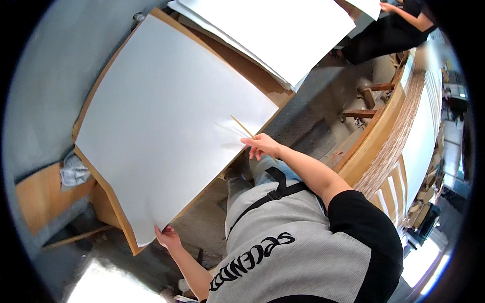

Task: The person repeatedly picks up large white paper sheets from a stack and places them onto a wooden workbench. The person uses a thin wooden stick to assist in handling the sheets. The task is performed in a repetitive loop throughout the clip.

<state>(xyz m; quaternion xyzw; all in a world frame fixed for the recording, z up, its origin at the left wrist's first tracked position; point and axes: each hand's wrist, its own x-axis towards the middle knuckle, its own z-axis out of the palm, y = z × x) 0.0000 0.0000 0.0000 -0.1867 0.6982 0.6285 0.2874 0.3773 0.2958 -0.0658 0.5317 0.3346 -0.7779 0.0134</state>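
Note:
A large white sheet (166, 116) lies over a brown board (132, 241) whose rim shows along its sides. At the sheet's near left corner, my left hand (167, 238) pinches the edge; part of its fingers is hidden beneath. My right hand (262, 146) is at the sheet's near right edge and holds a thin wooden stick (241, 124). The stick slants over the sheet, its tip pointing up and left. Its other end passes under the hand.
Beyond the sheet lies a stack of white sheets (273, 35). A long stack of layered boards (399, 121) runs along the right on a wooden frame. At the far right another person (399, 30) holds a white sheet. A grey cloth (75, 170) hangs at the left.

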